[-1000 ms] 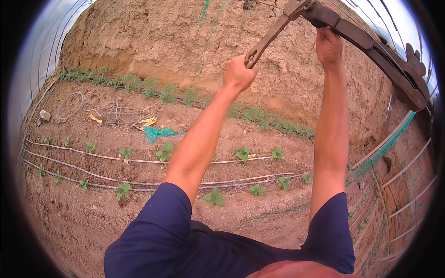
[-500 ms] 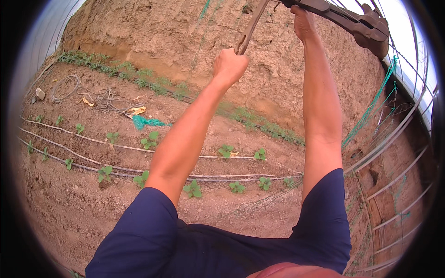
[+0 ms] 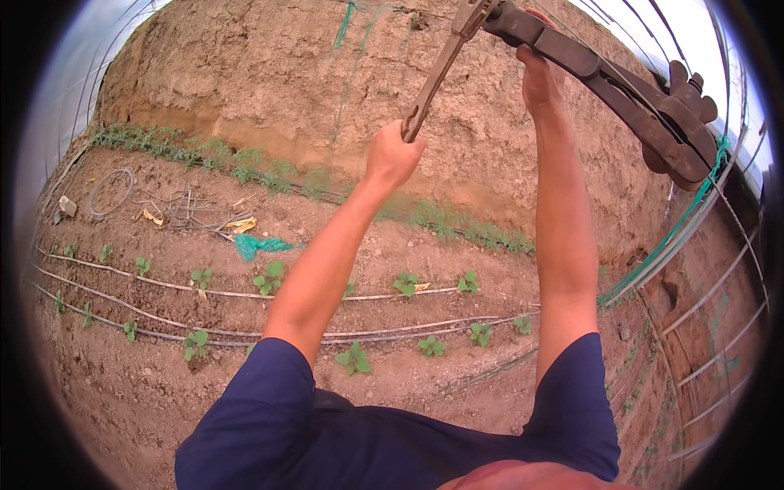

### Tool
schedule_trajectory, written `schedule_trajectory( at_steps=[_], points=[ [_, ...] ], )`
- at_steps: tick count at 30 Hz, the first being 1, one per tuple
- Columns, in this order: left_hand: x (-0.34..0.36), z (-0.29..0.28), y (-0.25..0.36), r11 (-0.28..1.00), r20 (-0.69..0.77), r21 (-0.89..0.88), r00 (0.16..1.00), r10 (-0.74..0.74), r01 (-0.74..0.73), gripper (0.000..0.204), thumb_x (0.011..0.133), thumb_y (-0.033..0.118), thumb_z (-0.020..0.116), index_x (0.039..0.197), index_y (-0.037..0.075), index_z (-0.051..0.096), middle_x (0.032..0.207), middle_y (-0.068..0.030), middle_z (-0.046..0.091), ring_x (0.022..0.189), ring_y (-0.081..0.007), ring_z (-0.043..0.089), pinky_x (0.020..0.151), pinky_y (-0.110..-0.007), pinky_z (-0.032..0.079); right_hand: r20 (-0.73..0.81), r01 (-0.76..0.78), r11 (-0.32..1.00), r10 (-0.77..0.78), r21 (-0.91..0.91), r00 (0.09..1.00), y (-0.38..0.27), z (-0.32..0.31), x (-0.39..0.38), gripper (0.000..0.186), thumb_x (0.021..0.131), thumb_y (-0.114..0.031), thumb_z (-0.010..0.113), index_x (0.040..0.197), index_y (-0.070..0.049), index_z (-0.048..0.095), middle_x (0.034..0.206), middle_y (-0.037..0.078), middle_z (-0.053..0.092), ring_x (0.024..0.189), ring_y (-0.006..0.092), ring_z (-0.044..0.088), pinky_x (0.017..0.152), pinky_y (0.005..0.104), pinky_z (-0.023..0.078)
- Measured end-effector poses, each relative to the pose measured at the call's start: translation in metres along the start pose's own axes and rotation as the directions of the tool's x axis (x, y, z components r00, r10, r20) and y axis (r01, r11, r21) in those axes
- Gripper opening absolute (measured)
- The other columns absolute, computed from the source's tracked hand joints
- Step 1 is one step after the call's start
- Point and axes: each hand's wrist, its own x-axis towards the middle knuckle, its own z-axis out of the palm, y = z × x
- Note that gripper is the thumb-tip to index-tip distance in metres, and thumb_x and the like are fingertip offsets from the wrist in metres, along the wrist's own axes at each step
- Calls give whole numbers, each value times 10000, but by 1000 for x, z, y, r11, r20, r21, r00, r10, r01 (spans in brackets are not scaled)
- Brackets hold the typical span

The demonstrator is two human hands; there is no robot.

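Both my arms are raised toward the top of the view, holding a rusty brown metal lever tool point(image 3: 588, 61). My left hand point(image 3: 394, 155) is closed round the lower end of its slotted handle point(image 3: 437, 77), which slants up to a joint. My right hand point(image 3: 542, 77) grips the thick jointed body near that joint, with its fingers partly hidden behind the metal. The body runs down to the right and ends in a wing-shaped knob point(image 3: 686, 94). Green cords point(image 3: 682, 233) stretch down from near that end; whether they are fastened to the tool I cannot tell.
A rough earth wall point(image 3: 269, 73) rises ahead, with a row of green plants point(image 3: 245, 163) at its foot. Young plants point(image 3: 354, 358) grow along thin hoses point(image 3: 392, 331). Left lie a coiled wire point(image 3: 110, 192) and a teal scrap point(image 3: 260, 245). Curved poles point(image 3: 723, 269) stand right.
The tool has come lower in view, showing more of its joint and knob. My left hand has moved down slightly, my right hand also a little. The view has shifted.
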Motion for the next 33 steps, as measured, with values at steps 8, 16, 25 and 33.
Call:
schedule_trajectory(
  at_steps=[8, 16, 25, 33],
  points=[
    [167, -36, -38, 866, 41, 235, 895, 445, -442, 254, 810, 252, 718, 892, 30, 626, 754, -186, 650, 736, -372, 646, 672, -455, 503, 16, -67, 992, 65, 108, 998, 1, 1, 7, 412, 807, -89, 660, 1213, -33, 620, 1130, 30, 609, 1048, 161, 535, 972, 311, 412],
    [233, -21, -29, 804, 230, 197, 823, 519, -562, 237, 815, 236, 711, 915, 38, 627, 833, -204, 682, 844, -418, 658, 732, -486, 513, -49, -278, 961, 278, 13, 959, -2, -14, 2, 391, 814, -90, 678, 1198, -36, 626, 1174, -5, 603, 1150, 135, 508, 1093, 308, 322],
    [79, -12, -41, 981, 38, 157, 993, 111, -115, 331, 803, 357, 685, 851, 29, 669, 772, -179, 691, 776, -368, 691, 725, -459, 523, 155, -39, 969, 79, -245, 985, -20, -13, -1, 606, 829, -127, 720, 1400, -96, 520, 1175, 25, 611, 1110, 166, 534, 1042, 323, 371],
    [-25, -35, 55, 952, -67, 184, 970, -235, 244, 313, 846, 331, 633, 783, 25, 663, 726, -132, 675, 710, -249, 647, 674, -431, 493, 196, -178, 928, 251, -327, 948, 20, -27, 16, 425, 837, -215, 727, 1220, -51, 644, 1151, 50, 625, 1088, 199, 541, 997, 363, 397]
  ],
)
